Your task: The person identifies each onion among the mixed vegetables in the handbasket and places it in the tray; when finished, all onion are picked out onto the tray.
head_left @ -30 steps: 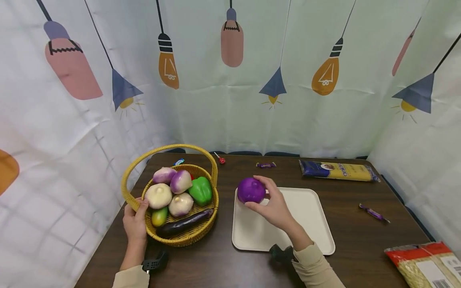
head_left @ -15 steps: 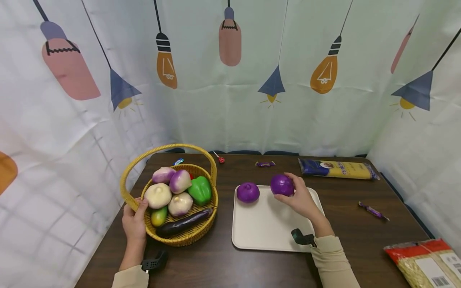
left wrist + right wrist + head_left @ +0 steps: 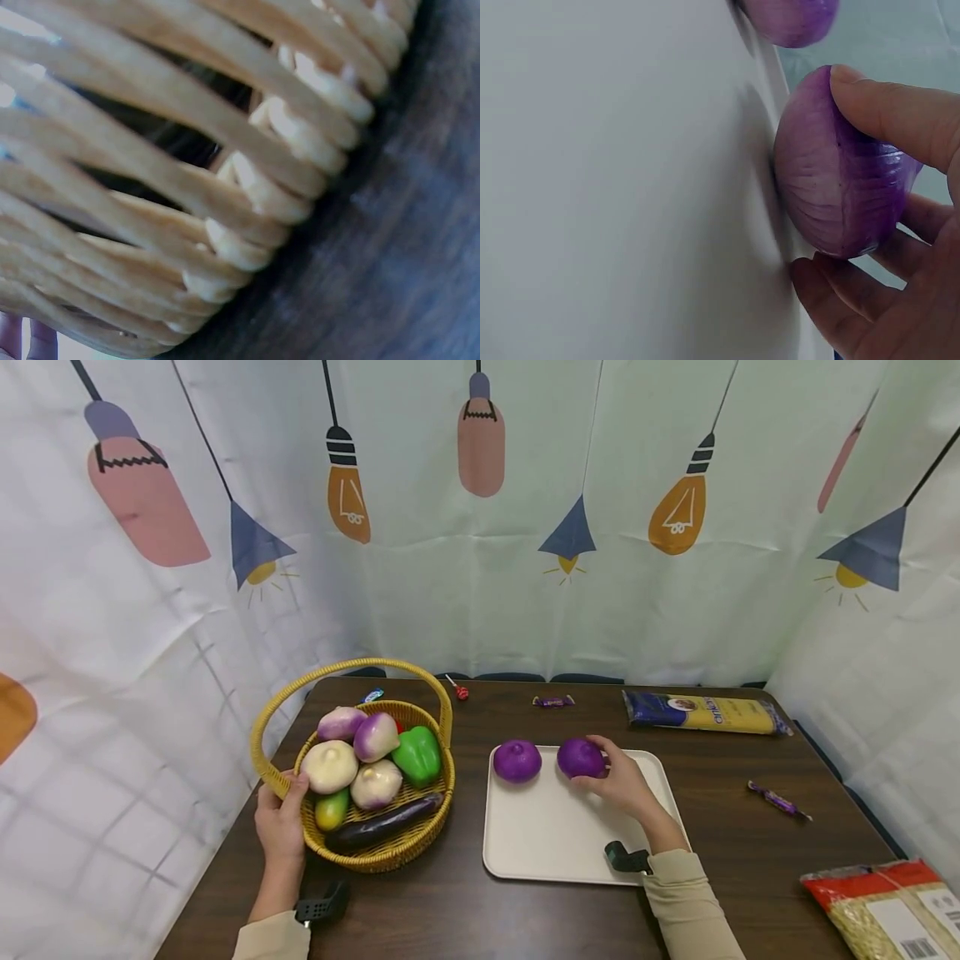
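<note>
My left hand (image 3: 281,827) holds the side of a yellow wicker basket (image 3: 397,858), by the foot of its handle. The basket's weave (image 3: 247,142) fills most of the left wrist view. Inside it lie purple-and-white turnip-like vegetables (image 3: 377,739), a green bell pepper (image 3: 418,757), an eggplant (image 3: 382,827) and a yellow-green fruit (image 3: 332,812). My right hand (image 3: 626,787) grips a purple onion (image 3: 579,758) at the back of a white tray (image 3: 555,835), thumb (image 3: 900,116) on one side and fingers around the other. A second purple onion (image 3: 517,762) sits in the tray's back left corner.
A yellow-and-blue pasta packet (image 3: 705,712) lies at the back right. Wrapped candies (image 3: 553,702) and a red lollipop (image 3: 461,692) are along the far edge, another candy (image 3: 780,802) on the right. A red-topped bag (image 3: 885,902) fills the front right corner.
My right hand has carried its onion from the tray's left side to the right, then lowered it toward the tray. The second onion came into sight. My left hand has stayed on the basket.
</note>
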A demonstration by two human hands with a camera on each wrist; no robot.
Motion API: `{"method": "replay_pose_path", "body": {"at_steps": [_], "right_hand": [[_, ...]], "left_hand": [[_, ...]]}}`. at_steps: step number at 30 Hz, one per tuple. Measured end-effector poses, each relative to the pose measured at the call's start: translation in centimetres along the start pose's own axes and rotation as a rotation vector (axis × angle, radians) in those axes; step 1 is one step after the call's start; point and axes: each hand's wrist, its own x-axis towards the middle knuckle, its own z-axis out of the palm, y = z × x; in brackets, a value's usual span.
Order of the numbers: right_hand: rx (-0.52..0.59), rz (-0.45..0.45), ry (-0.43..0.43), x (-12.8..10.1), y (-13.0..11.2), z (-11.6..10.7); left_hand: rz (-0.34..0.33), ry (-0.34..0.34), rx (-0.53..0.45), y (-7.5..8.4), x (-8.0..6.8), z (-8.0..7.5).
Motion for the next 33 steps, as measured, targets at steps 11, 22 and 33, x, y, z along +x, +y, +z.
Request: {"method": "replay_pose_path", "body": {"at_steps": [11, 22, 33], "right_hand": [[-0.039, -0.114, 0.121, -0.7, -4.2, 0.1], [0.317, -0.549, 0.042, -1.9, -14.0, 8.6], [0.344, -0.463, -0.149, -0.6, -20.4, 17.5]], "left_hand": [[0.075, -0.087, 0.006, 1.1, 0.9, -0.3], [0.283, -0.266, 0.157, 2.9, 2.3, -0.7], [0.204, -0.241, 0.032, -0.3, 2.5, -0.3]]}}
